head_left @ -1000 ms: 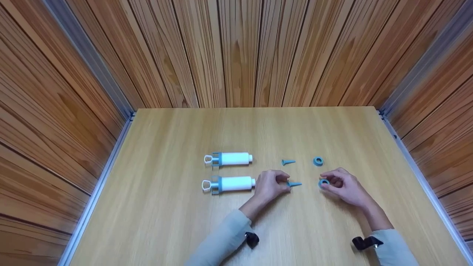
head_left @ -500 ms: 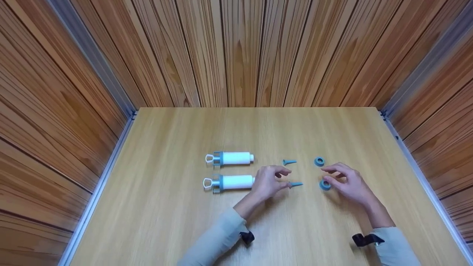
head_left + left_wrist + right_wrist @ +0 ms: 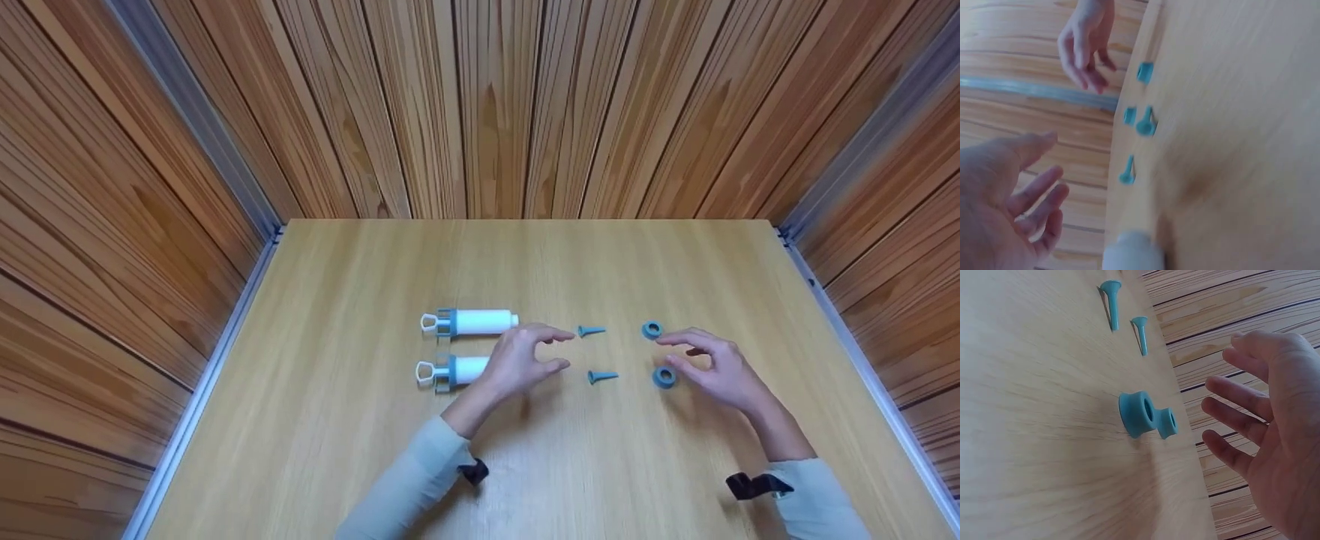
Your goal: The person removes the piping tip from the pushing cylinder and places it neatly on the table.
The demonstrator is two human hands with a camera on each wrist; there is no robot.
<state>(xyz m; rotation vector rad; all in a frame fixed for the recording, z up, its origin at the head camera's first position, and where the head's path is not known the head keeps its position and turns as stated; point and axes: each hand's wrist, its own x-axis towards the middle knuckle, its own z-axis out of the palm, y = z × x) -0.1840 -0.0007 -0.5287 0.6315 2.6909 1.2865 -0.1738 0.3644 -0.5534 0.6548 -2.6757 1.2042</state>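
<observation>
My left hand [image 3: 517,361] hovers with loosely spread fingers, overlapping the nearer white syringe-like cylinder [image 3: 470,369] in the head view. Nothing is between its fingers. To its right lie two small teal nozzles with flared ends, the nearer nozzle [image 3: 602,376] and the farther nozzle [image 3: 591,331]. My right hand [image 3: 716,369] holds nothing, its fingers relaxed beside two teal flanged rings, the nearer ring [image 3: 664,377] and the farther ring [image 3: 652,330]. In the right wrist view the larger-looking ring [image 3: 1136,414] stands apart from the fingers [image 3: 1235,417].
A second white cylinder [image 3: 484,322] with a teal collar and a loop handle lies parallel behind the first. The wooden tabletop [image 3: 360,450] is bounded by plank walls [image 3: 495,112] and metal rails [image 3: 225,337].
My left hand has let go of the nearer nozzle and moved left, away from it. My right hand has released the nearer ring and drawn slightly back, fingers wider apart.
</observation>
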